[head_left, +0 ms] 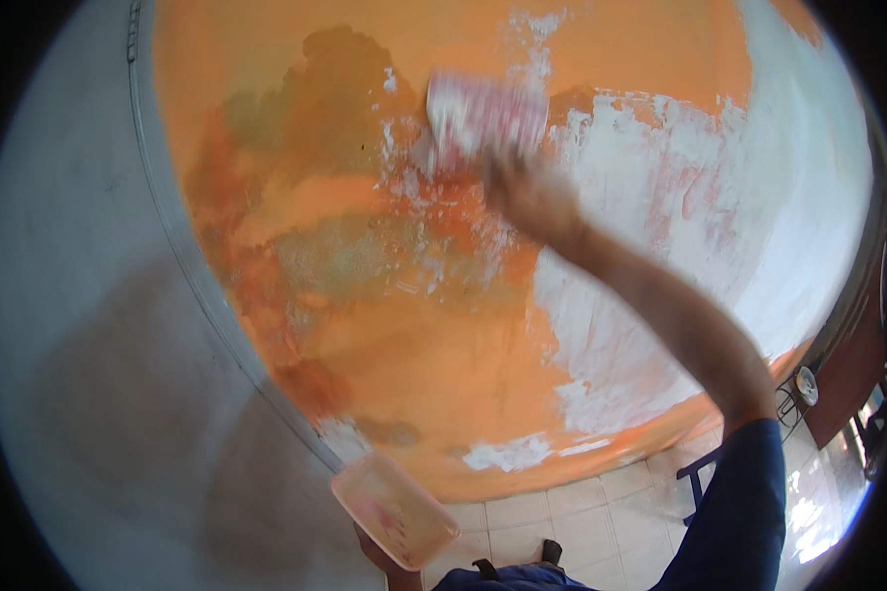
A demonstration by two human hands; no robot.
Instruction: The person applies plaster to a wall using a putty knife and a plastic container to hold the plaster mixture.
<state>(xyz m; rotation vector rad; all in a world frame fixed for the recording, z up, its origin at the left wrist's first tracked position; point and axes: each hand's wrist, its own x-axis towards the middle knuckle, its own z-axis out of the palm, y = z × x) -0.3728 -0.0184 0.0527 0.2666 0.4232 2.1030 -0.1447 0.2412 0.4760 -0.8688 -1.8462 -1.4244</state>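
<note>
A person's right hand [532,197], blurred, grips the near edge of a wide, flat rectangular blade [488,113] smeared white and pink, up at a patchy orange wall [434,384], left of a broad, streaky white coat [641,177]. Low down, the left hand [382,559] supports a shallow, peach-coloured rectangular tray [419,517]; I cannot tell how its fingers close. Smooth spreading likely calls for even pressure and overlapping strokes.

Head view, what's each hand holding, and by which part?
The right hand holds a flat spreader by its lower edge, though blur hides the exact grip. The left hand holds a shallow tray at its lower-left side.
</note>
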